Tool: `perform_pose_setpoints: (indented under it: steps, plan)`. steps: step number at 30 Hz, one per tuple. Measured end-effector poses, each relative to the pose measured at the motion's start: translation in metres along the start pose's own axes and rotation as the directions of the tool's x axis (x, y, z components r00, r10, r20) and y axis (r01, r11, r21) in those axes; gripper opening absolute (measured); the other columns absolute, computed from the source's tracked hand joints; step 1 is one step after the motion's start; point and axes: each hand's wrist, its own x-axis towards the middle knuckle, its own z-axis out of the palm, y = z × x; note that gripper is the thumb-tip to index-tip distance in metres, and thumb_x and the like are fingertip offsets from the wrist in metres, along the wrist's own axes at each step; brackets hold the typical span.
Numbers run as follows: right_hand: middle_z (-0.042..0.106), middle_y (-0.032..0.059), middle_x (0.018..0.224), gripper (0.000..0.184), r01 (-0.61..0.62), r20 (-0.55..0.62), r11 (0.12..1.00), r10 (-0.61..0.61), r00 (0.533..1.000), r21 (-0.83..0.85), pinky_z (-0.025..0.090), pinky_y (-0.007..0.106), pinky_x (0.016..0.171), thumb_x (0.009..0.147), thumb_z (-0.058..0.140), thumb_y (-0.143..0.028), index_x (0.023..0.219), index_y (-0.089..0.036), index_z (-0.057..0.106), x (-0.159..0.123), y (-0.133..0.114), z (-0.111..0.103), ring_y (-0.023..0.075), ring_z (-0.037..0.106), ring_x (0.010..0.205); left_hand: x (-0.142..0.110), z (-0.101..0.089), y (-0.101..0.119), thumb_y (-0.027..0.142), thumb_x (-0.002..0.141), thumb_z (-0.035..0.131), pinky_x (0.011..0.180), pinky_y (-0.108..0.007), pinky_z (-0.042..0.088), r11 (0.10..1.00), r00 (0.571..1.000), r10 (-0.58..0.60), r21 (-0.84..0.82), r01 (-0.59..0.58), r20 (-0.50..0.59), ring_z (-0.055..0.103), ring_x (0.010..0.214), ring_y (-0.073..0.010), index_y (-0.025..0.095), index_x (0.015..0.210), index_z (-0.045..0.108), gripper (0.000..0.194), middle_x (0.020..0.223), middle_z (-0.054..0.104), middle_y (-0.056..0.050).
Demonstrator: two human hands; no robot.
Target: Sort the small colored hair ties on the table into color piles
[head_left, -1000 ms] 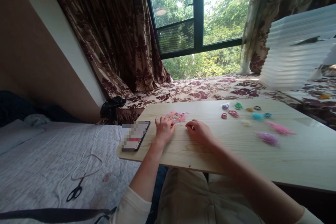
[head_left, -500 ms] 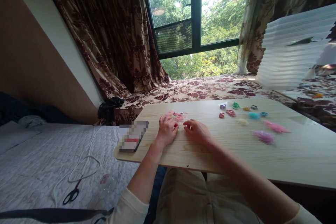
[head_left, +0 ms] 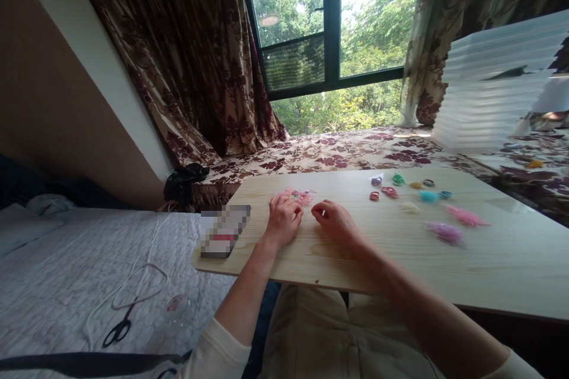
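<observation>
A loose pile of small, thin, mostly pink loops that look like rubber bands lies on the pale wooden board. Against the near left side of this pile rests my left hand, its fingers curled and the thumb meeting the forefinger. Just to the right, a short gap away, my right hand has thumb and forefinger brought together in a pinch. Whatever either hand holds is too small to make out.
Bundles of coloured bands lie at the board's right, among them purple, pink, turquoise and green. A blurred-out phone-like slab is at the left. Scissors and a white cable lie on the bed.
Both hands stay almost where they were beside the pile. My right hand's fingers have shifted very slightly; the whole view has moved a touch.
</observation>
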Motion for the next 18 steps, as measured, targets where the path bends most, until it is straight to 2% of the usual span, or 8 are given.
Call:
perform_pose_setpoints:
  steps: [6, 13, 18]
  plan:
    - [0.066, 0.0016, 0.081, 0.022, -0.018, -0.016, 1.000, 0.018, 1.000, -0.009, 0.038, 0.023, 0.063, 0.085, 0.049, -0.024, 0.081, -0.021, 0.071, -0.001, -0.001, -0.003, 0.0106, 0.054, 0.061, 0.000, 0.002, 0.000, 0.022, 0.086, 0.053, 0.107, -0.049, 0.025, 0.998, 0.999, -0.005, 0.061, 0.003, 0.036, 0.052, 0.105, -0.0209, 0.024, 0.085, 0.069, 0.016, 0.094, 0.069, -0.003]
    - [0.067, 0.0011, 0.084, 0.024, -0.064, -0.034, 0.990, 0.061, 0.998, -0.126, 0.035, 0.023, 0.063, 0.087, 0.048, -0.027, 0.082, -0.023, 0.071, -0.003, -0.001, -0.006, 0.0116, 0.057, 0.069, 0.002, 0.004, 0.005, 0.028, 0.082, 0.058, 0.109, -0.054, 0.020, 0.993, 0.999, -0.030, 0.119, 0.024, 0.042, 0.051, 0.106, -0.0231, 0.024, 0.083, 0.071, 0.013, 0.095, 0.068, -0.004]
    - [0.068, 0.0012, 0.086, 0.024, -0.096, -0.031, 0.978, 0.092, 0.995, -0.184, 0.035, 0.023, 0.062, 0.086, 0.047, -0.026, 0.083, -0.024, 0.071, -0.005, -0.001, -0.018, 0.0120, 0.058, 0.071, 0.002, 0.005, 0.007, 0.027, 0.083, 0.057, 0.109, -0.054, 0.021, 0.990, 0.999, -0.021, 0.139, 0.015, 0.036, 0.051, 0.106, -0.0233, 0.024, 0.081, 0.071, 0.015, 0.094, 0.067, -0.005]
